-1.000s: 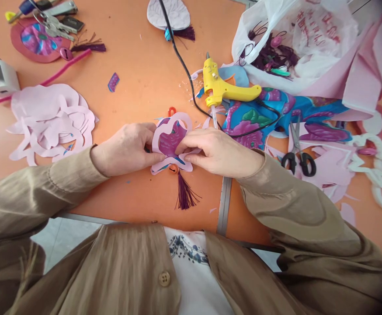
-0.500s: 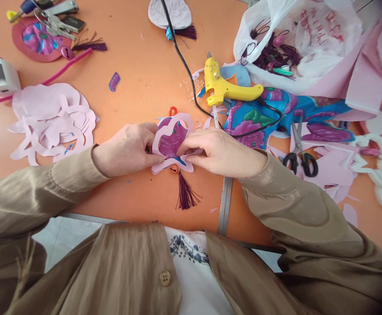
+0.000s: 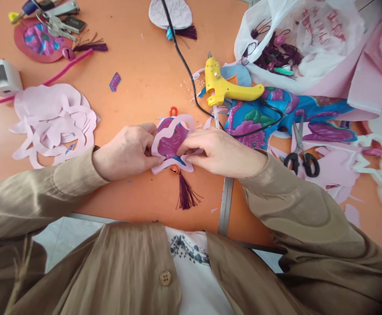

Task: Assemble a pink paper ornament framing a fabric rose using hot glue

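Note:
A pink felt frame [image 3: 156,139] with a wavy outline lies over a piece of purple and blue floral fabric [image 3: 171,141] in front of me. My left hand [image 3: 133,146] pinches the frame's left edge between thumb and fingers. On the opposite side my right hand [image 3: 215,151] grips the lower right edge, its fingertips reaching inside the opening. An orange bell [image 3: 175,169] and a dark purple tassel [image 3: 187,192] hang from the bottom of the piece. At its top shows a small red-orange loop [image 3: 173,111].
A yellow glue gun [image 3: 222,85] with a black cord lies beyond my right hand, near black-handled scissors [image 3: 299,153]. Pink felt cutouts [image 3: 51,109] are piled at left. A white plastic bag [image 3: 312,57] holds tassels. Keys [image 3: 58,27] rest at the far left.
Both hands keep their grip on the felt piece with almost no movement. The whole view has shifted very slightly.

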Demonstrator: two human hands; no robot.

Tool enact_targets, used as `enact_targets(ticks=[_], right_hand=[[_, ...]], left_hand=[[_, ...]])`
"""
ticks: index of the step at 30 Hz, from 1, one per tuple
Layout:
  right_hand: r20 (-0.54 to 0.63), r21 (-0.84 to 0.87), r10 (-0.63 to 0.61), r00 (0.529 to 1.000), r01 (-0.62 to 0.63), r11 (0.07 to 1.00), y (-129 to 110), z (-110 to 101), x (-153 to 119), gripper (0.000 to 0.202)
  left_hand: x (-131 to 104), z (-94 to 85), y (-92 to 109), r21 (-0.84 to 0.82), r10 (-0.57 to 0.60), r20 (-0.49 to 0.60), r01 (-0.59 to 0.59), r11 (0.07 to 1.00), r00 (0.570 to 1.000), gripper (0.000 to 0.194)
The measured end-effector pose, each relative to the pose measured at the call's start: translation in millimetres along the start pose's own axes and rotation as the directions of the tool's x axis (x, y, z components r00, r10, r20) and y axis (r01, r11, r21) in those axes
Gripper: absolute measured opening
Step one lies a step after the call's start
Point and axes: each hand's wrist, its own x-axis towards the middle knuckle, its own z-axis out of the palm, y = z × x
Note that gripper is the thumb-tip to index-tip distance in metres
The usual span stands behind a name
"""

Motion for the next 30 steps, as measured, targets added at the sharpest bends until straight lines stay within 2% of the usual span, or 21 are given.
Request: enact_targets(ticks=[14, 30], right_hand=[[-0.011, -0.002, 0.004, 1.000, -0.004, 1.000, -0.2, 1.5, 0.0, 0.015], [-0.022, -0.007, 0.001, 1.000, -0.001, 1.000, 0.4, 1.5, -0.5, 0.015]], left_hand=[[-5.0, 5.6, 1.4, -0.011, 0.005, -0.070, -0.006, 1.000, 0.998, 0.026], [-4.7, 7.4, 0.5, -0.027, 0.024, -0.082, -0.026, 0.999, 0.996, 0.034]])
